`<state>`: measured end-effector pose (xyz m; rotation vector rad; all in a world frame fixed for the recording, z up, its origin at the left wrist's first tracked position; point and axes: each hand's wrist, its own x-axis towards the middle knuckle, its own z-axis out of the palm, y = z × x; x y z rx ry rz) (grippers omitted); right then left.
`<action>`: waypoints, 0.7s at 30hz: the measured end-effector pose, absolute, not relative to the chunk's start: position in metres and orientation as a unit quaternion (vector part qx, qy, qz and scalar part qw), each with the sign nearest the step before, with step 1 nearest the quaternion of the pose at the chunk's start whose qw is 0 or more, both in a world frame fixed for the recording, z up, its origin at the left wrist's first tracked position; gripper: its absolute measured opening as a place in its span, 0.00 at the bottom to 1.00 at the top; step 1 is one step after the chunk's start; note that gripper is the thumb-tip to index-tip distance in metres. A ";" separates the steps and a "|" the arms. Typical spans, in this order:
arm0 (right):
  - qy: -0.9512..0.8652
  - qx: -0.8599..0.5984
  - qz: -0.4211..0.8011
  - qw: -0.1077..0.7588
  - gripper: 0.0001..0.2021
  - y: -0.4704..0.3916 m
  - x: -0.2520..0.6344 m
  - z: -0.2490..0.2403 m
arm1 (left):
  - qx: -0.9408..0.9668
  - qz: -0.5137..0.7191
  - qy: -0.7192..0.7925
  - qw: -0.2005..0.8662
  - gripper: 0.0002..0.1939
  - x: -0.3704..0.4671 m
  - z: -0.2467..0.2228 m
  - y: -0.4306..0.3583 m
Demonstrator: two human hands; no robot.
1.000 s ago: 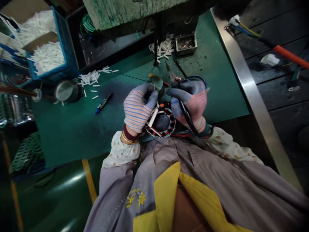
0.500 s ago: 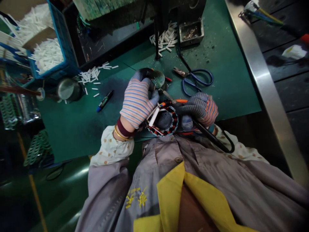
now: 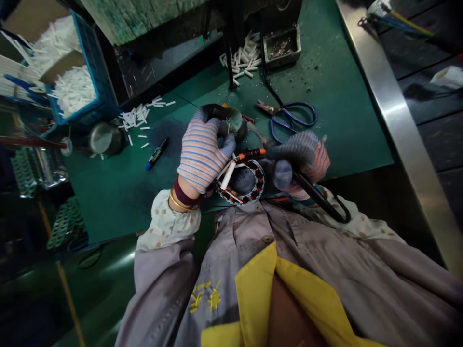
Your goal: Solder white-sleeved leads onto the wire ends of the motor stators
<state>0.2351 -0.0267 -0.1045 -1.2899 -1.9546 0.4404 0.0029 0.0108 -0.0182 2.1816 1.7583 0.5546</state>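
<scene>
My left hand (image 3: 204, 154), in a striped glove with dark fingertips, is closed in a pinch on thin wires beside a round greenish pot (image 3: 236, 120). Below it, against my apron, lies a ring-shaped wound stator (image 3: 259, 185) with red, black and pale blue lacing. White sleeves (image 3: 227, 176) and an orange-and-black wire bundle (image 3: 249, 154) stick out at its upper side. My right hand (image 3: 300, 156), also gloved and slightly blurred, grips what looks like a soldering iron (image 3: 257, 132), its metal tip pointing at the pot. A thick black cord (image 3: 321, 200) runs below that hand.
Blue-handled scissors (image 3: 294, 118) lie beyond my right hand. A blue marker (image 3: 156, 154) and scattered white tubes (image 3: 135, 116) lie to the left, near a metal cup (image 3: 106, 139) and blue crate (image 3: 87, 58). A small metal tray (image 3: 282, 47) sits at the back.
The iron's tip has moved up and away from the stator's wires, toward the round pot. My right hand has shifted slightly; the left keeps its pinch almost in place.
</scene>
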 end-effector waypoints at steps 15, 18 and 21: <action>-0.803 -0.510 0.116 0.284 0.22 0.009 0.205 -0.066 | 0.741 0.217 0.617 0.155 0.16 0.005 -0.024 0.009; -0.820 -0.488 0.092 0.285 0.22 0.010 0.207 -0.064 | 0.755 0.222 0.599 0.145 0.15 0.004 -0.025 0.010; -0.809 -0.496 0.082 0.304 0.18 0.012 0.207 -0.070 | 0.765 0.248 0.578 0.136 0.12 0.003 -0.024 0.006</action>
